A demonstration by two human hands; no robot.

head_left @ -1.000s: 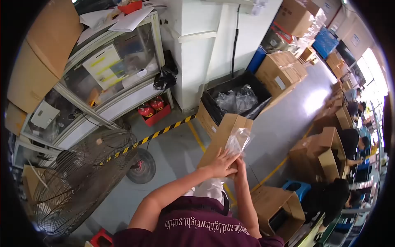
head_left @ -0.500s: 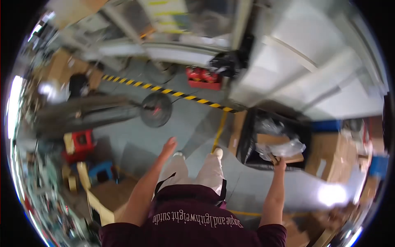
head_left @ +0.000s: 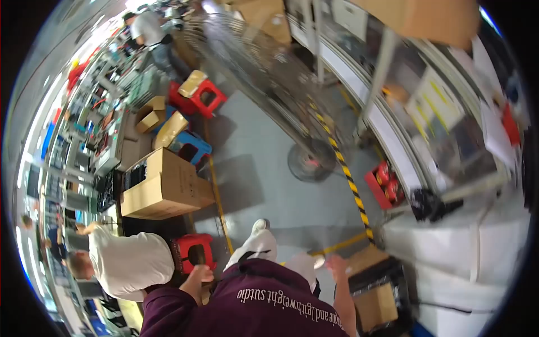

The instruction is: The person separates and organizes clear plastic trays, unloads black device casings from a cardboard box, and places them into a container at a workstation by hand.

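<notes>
My left hand [head_left: 201, 274] hangs beside my left hip, near a red stool [head_left: 194, 253]. Its fingers look loosely bent, with nothing seen in them. On the other side, my right hand [head_left: 337, 266] is slightly blurred, held out by my thigh next to a box lined with black plastic [head_left: 401, 292]. Its fingers appear apart and hold nothing visible. Inside that box lies a piece of brown cardboard [head_left: 375, 306]; part of the box is hidden by my arm.
A blurred standing fan [head_left: 264, 84] rises from the floor ahead. To the left are a large carton [head_left: 163, 188], a blue stool [head_left: 193, 147], another red stool [head_left: 209, 98] and a seated person [head_left: 132, 264]. Someone else [head_left: 154, 39] stands farther off. Red bottles [head_left: 387, 182] sit beyond black-yellow tape.
My view has turned left, bringing the workbench and people into sight. My right hand has left the lined box and let go of what it held there. My left hand has come back to my side.
</notes>
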